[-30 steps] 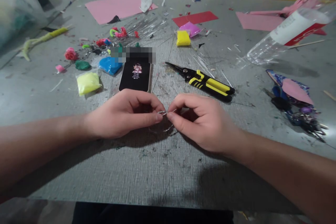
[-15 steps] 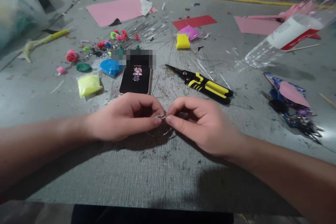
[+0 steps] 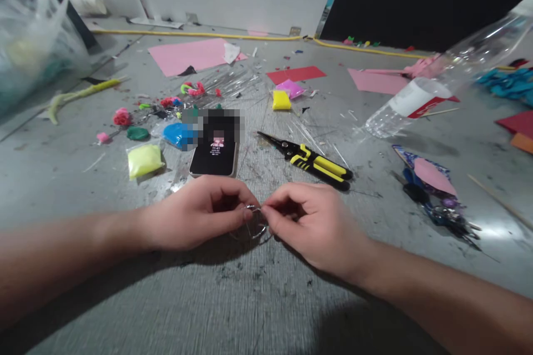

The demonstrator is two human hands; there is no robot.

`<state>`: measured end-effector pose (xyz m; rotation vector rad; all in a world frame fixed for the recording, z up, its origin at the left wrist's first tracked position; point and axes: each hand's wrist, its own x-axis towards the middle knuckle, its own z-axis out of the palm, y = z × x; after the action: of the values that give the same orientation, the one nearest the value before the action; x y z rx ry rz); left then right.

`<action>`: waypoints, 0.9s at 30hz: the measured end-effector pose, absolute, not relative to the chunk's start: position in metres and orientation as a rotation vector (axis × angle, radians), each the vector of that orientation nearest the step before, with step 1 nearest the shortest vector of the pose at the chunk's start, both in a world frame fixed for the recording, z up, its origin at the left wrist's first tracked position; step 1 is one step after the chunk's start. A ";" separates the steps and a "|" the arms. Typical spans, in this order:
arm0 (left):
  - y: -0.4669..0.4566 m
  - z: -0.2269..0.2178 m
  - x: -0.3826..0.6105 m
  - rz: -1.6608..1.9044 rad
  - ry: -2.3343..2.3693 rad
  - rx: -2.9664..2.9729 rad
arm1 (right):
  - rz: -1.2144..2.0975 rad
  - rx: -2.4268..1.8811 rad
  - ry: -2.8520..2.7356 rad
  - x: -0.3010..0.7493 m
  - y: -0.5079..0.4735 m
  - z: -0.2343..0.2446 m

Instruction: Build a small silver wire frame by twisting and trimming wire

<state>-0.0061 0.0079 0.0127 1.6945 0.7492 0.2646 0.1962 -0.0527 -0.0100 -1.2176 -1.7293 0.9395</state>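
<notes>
Our left hand (image 3: pixel 200 216) and right hand (image 3: pixel 312 222) meet fingertip to fingertip low over the grey table (image 3: pixel 208 299). Each pinches a thin wire loop (image 3: pixel 253 209) between thumb and forefinger, the other fingers curled in. It seems to be bent metal, though it is too fine to be sure. Just beyond lie a phone (image 3: pixel 214 150) and yellow-handled pliers (image 3: pixel 316 162).

Reaching in from the lower corners on bare forearms, pinching tight with curled left hand (image 3: pixel 195 219) and curled right hand (image 3: pixel 310 224), knuckles up, meeting almost fingertip to fingertip at centre, with wrists low and nearly level.
</notes>
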 end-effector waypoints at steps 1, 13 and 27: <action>0.008 0.013 -0.007 0.262 0.744 1.703 | 0.976 -1.210 -1.741 0.196 -0.052 -0.010; 0.007 0.003 -0.005 0.612 0.882 1.272 | -0.032 -1.802 -2.065 0.265 -0.003 -0.007; 0.010 -0.008 -0.009 0.670 0.832 1.185 | 0.609 -1.739 -1.538 0.261 -0.003 -0.002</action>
<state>-0.0086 0.0102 -0.0078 1.1849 0.8321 0.6699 0.2615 -0.0028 -0.0023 -1.7388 -1.5381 0.6085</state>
